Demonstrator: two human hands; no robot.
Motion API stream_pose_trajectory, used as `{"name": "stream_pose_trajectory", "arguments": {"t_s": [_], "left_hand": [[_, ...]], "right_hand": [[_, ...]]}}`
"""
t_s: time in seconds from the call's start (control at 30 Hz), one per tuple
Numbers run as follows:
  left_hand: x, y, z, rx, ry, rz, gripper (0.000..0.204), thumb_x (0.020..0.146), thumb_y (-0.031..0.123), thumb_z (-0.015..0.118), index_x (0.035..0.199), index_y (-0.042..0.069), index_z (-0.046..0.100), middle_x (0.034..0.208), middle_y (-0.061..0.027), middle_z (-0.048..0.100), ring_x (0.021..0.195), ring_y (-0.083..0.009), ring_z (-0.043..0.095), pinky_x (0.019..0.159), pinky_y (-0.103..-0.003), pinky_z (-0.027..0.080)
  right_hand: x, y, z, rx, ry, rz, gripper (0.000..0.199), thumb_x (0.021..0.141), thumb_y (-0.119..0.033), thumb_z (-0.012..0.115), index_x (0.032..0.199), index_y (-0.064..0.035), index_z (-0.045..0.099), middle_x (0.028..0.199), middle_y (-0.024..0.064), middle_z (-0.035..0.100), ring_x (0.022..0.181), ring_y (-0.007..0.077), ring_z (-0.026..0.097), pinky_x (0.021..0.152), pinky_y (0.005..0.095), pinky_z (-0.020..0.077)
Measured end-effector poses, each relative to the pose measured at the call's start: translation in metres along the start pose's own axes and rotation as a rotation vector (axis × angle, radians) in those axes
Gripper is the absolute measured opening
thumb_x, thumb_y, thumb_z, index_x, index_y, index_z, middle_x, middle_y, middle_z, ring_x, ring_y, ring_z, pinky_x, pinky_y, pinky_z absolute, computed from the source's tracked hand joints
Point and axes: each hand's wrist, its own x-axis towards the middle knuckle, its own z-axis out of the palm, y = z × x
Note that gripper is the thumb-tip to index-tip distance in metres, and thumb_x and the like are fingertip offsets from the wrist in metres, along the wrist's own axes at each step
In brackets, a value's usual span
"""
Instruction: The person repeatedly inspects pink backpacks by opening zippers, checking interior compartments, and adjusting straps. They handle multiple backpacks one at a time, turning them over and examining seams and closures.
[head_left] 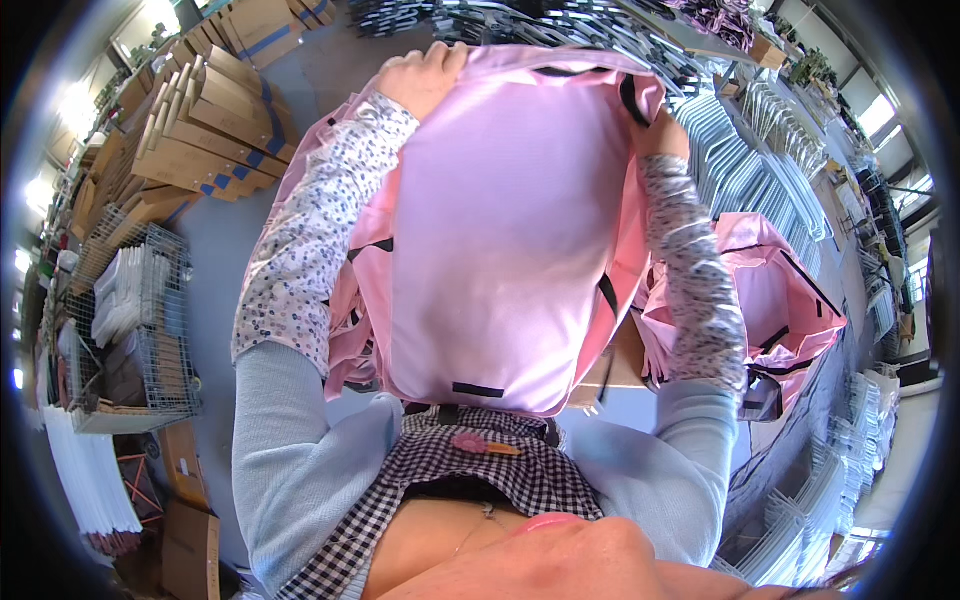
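Note:
A large pink fabric bag (510, 240) with black trim strips is held up in front of my chest, its flat face toward me. My left hand (425, 78) grips the bag's top left corner. My right hand (655, 125) is mostly tucked behind the top right edge near a black strap, gripping it there. Both forearms wear floral printed sleeve covers over light blue sleeves. More pink fabric hangs behind the bag on the left.
Another pink bag (775, 290) with black trim lies at the right. Stacks of white wire frames (745, 160) fill the right side. Flat cardboard boxes (205, 130) are piled at upper left. A wire basket (135, 320) holding white sheets stands at left.

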Motion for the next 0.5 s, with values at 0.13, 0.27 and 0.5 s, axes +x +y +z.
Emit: {"name": "stream_pose_trajectory", "arguments": {"t_s": [0.13, 0.27, 0.5], "left_hand": [[-0.022, 0.03, 0.016, -0.114, 0.117, -0.022, 0.018, 0.084, 0.022, 0.059, 0.101, 0.016, 0.06, 0.096, 0.0022, 0.057, 0.066, -0.0106, 0.06, 0.052, -0.027, 0.052], [-0.083, 0.043, 0.002, -0.379, -0.014, 0.047, 0.021, 0.076, 0.019, 0.061, 0.096, 0.013, 0.062, 0.094, 0.0005, 0.058, 0.082, -0.0177, 0.059, 0.073, -0.033, 0.049], [-0.182, 0.08, -0.06, -0.775, -0.107, -0.115, 0.01, 0.071, 0.01, 0.065, 0.079, 0.015, 0.061, 0.074, 0.0017, 0.048, 0.072, -0.0174, 0.052, 0.081, -0.037, 0.044]], "right_hand": [[-0.031, 0.044, 0.063, -0.046, 0.36, -0.343, 0.016, 0.075, -0.024, 0.069, 0.086, -0.0123, 0.063, 0.087, 0.0042, 0.06, 0.067, 0.0289, 0.063, 0.055, 0.0418, 0.0501], [-0.084, 0.061, 0.058, 0.133, 0.316, -0.513, 0.015, 0.074, -0.015, 0.069, 0.086, -0.0086, 0.064, 0.092, 0.0044, 0.058, 0.075, 0.0242, 0.061, 0.058, 0.0356, 0.0491], [-0.176, 0.088, 0.023, 0.187, 0.085, -0.541, 0.04, 0.066, -0.001, 0.065, 0.103, -0.0138, 0.069, 0.085, 0.0059, 0.055, 0.067, 0.0259, 0.059, 0.056, 0.0361, 0.0499]]}}
